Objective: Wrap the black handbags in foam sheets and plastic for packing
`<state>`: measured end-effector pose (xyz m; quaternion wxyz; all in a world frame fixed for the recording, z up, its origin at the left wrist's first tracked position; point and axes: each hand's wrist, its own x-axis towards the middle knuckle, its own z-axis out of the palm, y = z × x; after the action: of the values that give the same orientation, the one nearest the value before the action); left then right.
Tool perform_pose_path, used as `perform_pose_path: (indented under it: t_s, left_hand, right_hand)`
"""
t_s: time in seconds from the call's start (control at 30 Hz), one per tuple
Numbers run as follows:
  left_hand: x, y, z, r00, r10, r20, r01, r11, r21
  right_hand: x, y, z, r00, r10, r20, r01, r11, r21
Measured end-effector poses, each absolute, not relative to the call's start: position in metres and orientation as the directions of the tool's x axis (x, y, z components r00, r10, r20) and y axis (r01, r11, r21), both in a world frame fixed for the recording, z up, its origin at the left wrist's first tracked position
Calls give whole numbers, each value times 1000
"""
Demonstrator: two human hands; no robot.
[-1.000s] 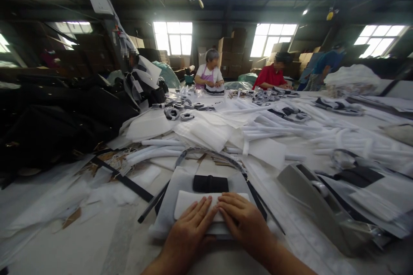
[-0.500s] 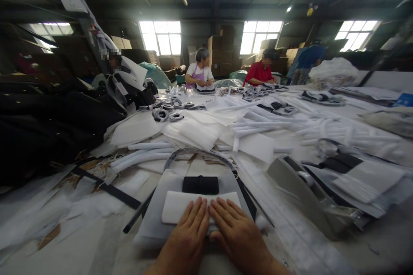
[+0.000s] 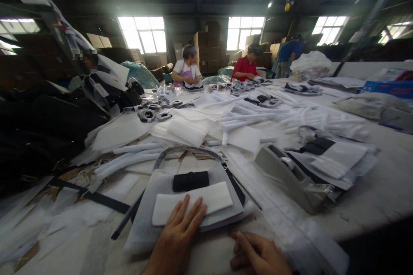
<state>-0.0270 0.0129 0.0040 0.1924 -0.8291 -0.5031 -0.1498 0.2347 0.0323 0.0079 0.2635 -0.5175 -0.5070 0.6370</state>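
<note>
A handbag point(image 3: 137, 232) wrapped in a pale translucent sheet lies on the table, its handle point(image 3: 193, 149) arching away from me. On it rest a small black folded piece point(image 3: 191, 181) with a band around its middle and, nearer me, a white foam sheet point(image 3: 216, 200). My left hand point(image 3: 176, 234) lies flat on the foam sheet, fingers spread. Just off the bag's near right corner, my right hand point(image 3: 258, 253) is low over the table with loosely bent fingers; I see nothing in it, though its palm is hidden.
A grey tape dispenser point(image 3: 280, 180) stands to the right, beside another wrapped bag point(image 3: 342, 159). White foam tubes point(image 3: 251, 116) and sheets point(image 3: 190, 131) cover the table beyond. Black bags point(image 3: 41, 124) are heaped left. Co-workers point(image 3: 187, 71) sit across the table.
Both hands lay flat on the foam sheet; my right hand has come off toward the lower right. The foam sheet now sits slightly tilted. The view has swung right.
</note>
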Motion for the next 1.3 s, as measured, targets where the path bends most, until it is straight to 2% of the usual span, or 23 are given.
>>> perform_pose_path:
  t_s: [0.03, 0.1, 0.3, 0.4, 0.57, 0.7, 0.8, 0.83, 0.87, 0.9, 0.93, 0.97, 1.0, 1.03, 1.1, 1.17, 1.23, 1.3]
  left_hand:
    - [-27, 13, 4, 457, 780, 428, 888, -426, -171]
    - [-28, 13, 5, 461, 785, 414, 886, -429, -175]
    - [-29, 12, 9, 484, 770, 416, 874, -450, -185]
    - [-33, 13, 4, 472, 754, 457, 880, -433, -195]
    - [-38, 19, -9, 414, 711, 568, 910, -346, -229]
    - [-31, 17, -11, 442, 710, 548, 897, -334, -291]
    - [-25, 14, -8, 452, 724, 521, 891, -341, -299]
    - [-24, 13, -7, 448, 731, 515, 893, -341, -293]
    - [-23, 13, -6, 442, 738, 510, 896, -340, -284]
    - [-23, 13, -6, 434, 745, 506, 900, -340, -272]
    - [-23, 13, -6, 429, 751, 503, 903, -343, -258]
    - [-23, 14, -6, 425, 754, 501, 905, -347, -245]
    - [-24, 14, -6, 420, 757, 500, 907, -352, -229]
    - [-24, 14, -5, 414, 761, 499, 910, -356, -212]
    - [-23, 13, -3, 396, 776, 491, 917, -366, -161]
    - [-22, 10, 4, 374, 808, 456, 919, -387, -68]
    - [-20, 7, 15, 364, 844, 394, 908, -415, 50]
    - [-20, 4, 26, 361, 871, 332, 892, -427, 149]
  right_hand:
    - [231, 32, 9, -359, 825, -435, 96, -431, -897]
    - [222, 35, 13, -423, 803, -419, -52, -483, -874]
    - [193, 33, 23, -463, 830, -311, -332, -488, -807]
    - [182, 28, 32, -451, 849, -274, -410, -470, -781]
    - [174, 28, 51, -401, 881, -250, -345, -398, -850]
    - [180, 29, 36, -384, 884, -268, -326, -401, -856]
    - [188, 27, 15, -428, 845, -320, -185, -429, -884]
    - [191, 26, 10, -439, 845, -304, -94, -380, -920]
    - [194, 26, 5, -438, 866, -242, 10, -265, -964]
    - [196, 26, 2, -430, 895, -120, 115, -77, -990]
    - [199, 26, -1, -418, 907, 54, 215, 157, -964]
    - [201, 27, -2, -412, 878, 245, 305, 386, -870]
    - [203, 29, -3, -405, 815, 415, 386, 564, -730]
    - [205, 31, -3, -404, 741, 537, 461, 671, -580]
    - [206, 37, 0, -426, 632, 647, 585, 738, -336]
    - [205, 43, 5, -458, 576, 677, 645, 739, -193]
    - [204, 48, 9, -490, 536, 687, 643, 755, -130]
    - [202, 50, 11, -495, 510, 704, 623, 773, -122]
